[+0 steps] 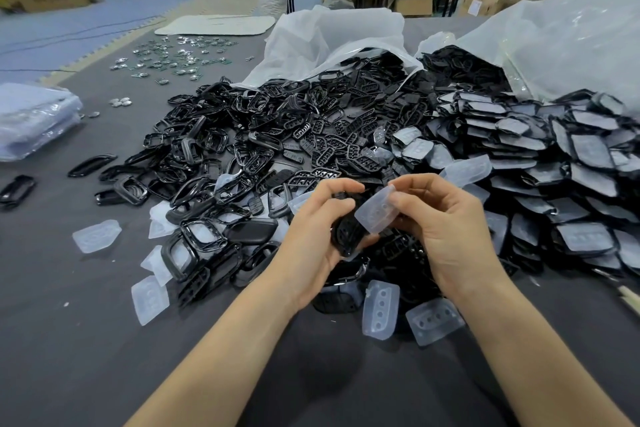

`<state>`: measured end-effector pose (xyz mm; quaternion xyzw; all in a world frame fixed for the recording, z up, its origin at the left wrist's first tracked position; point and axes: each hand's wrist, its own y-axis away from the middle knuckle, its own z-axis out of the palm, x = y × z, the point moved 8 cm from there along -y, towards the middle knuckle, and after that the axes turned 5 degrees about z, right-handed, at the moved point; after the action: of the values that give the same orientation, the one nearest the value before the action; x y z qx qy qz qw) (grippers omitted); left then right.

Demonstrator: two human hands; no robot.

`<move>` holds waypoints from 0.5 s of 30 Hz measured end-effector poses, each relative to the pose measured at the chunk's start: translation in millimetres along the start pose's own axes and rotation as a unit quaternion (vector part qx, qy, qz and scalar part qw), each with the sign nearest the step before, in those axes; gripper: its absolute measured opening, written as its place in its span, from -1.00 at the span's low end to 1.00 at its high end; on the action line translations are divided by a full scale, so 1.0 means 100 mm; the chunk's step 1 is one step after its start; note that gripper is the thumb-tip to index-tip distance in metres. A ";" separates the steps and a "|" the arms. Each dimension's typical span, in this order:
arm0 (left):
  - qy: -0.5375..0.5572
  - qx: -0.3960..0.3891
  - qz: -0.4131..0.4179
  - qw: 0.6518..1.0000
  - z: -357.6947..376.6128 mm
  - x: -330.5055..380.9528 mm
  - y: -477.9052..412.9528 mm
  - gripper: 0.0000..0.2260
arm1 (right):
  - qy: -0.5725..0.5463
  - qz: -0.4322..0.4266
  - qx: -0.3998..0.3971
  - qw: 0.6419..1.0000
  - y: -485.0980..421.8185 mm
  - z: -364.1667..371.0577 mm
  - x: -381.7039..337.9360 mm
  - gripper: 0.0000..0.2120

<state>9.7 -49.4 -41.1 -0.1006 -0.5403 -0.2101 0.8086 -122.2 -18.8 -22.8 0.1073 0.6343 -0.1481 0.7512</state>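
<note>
My left hand grips a black plastic key-fob shell with slotted button holes, fingers curled over its top. My right hand pinches a translucent silicone button pad between thumb and fingers, holding it against the upper right edge of the black shell. Both hands hover just above a big heap of black fob frames and shells on the dark grey table.
Loose clear pads lie near my wrists and at the left. Stacked black backs with pads spill from white sacks. Small circuit boards lie scattered far left; a plastic-wrapped bundle sits at the left edge.
</note>
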 end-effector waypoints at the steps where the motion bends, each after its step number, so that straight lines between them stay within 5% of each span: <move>1: -0.009 -0.002 0.003 1.000 0.00 0.00 0.00 -0.83 | 0.000 0.000 0.003 1.000 0.00 0.00 0.00 -0.73; 15: -0.098 0.017 0.009 0.995 -0.03 -0.03 0.00 -0.87 | 0.015 -0.022 0.032 0.999 -0.01 -0.08 0.00 -0.75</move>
<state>10.8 -49.3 -45.2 -0.1116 -0.6193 -0.1828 0.7554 -130.2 -16.4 -24.5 0.1196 0.6423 -0.1828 0.7346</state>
